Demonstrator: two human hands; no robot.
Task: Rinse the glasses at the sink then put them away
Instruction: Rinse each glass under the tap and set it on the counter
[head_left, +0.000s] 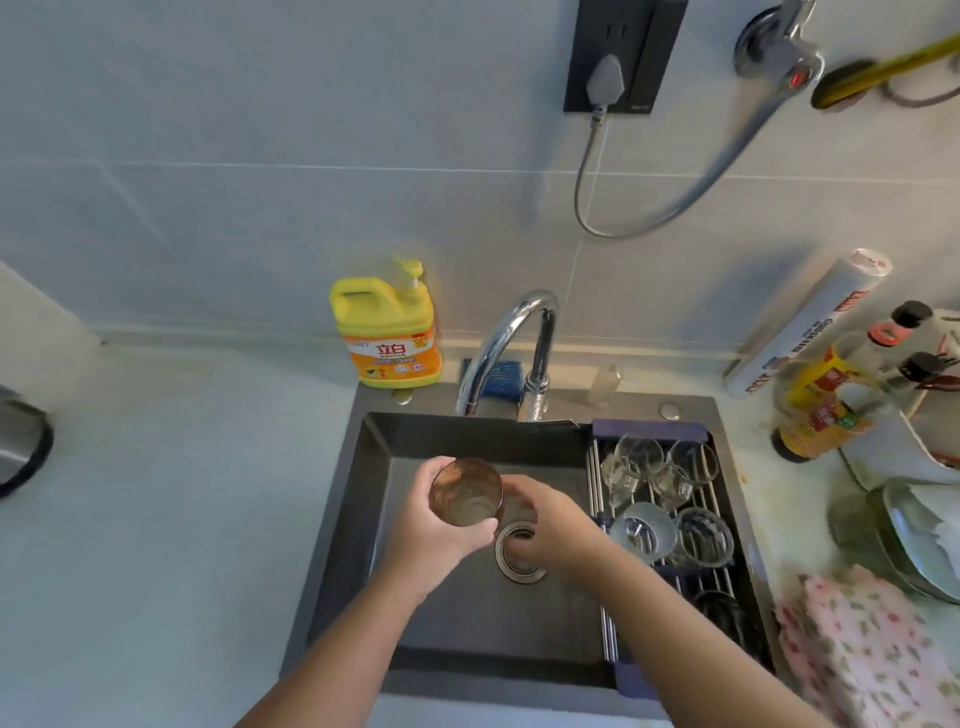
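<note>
amber glass (466, 492) in both hands, rack (675, 432) holding glasses

The yellow detergent jug (385, 332) bears "立白" on its orange label; other labels are illegible.

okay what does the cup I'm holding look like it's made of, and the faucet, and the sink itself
The cup in your left hand looks like amber-tinted glass: you can see through its wall and base. The faucet looks like chrome-plated metal, bright and mirror-like. The sink seems to be dark matte metal, possibly coated steel; its dull grey surface gives hardly any reflection.
</note>
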